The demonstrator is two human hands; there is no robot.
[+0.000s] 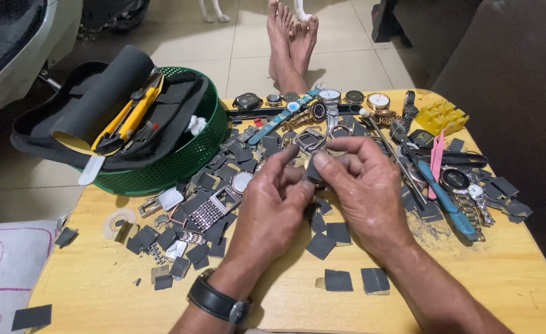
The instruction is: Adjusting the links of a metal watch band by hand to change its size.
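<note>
At the centre of the frame I see my left hand and right hand meeting, fingertips pinching a small dark piece between them; what it is I cannot tell. They hover over a pale wooden counter strewn with small dark grey abrasive squares. Wristwatches with metal bands line the upper middle. A green plastic mesh basket sits at upper left, holding a yellow-handled cutter. A blue-handled tool lies at right.

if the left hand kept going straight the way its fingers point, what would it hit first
Probably the right hand: the left hand points up and right, fingertips already meeting the right's around a small dark piece. Past that lies the square silver watch case, though depth is unclear.
</note>
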